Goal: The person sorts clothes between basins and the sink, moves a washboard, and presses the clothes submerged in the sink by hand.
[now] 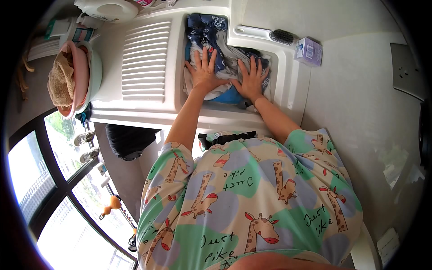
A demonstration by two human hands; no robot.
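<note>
A white laundry sink (281, 72) holds a heap of wet-looking clothes (225, 51), dark blue with white print, grey, white and bright blue. My left hand (205, 74) lies on the left part of the heap, palm down with its fingers spread. On the right part, my right hand (251, 80) presses flat on the cloth, fingers apart. The two thumbs point toward each other and nearly meet. Neither hand grips anything. The bottom of the sink is hidden under the clothes.
Left of the basin is a ribbed washboard (146, 60). Farther left stand pink (81, 76) and pale green basins with a brown towel. A brush (265, 33) and a purple box (308, 51) lie at the upper right. A white jug (108, 10) is at the upper left.
</note>
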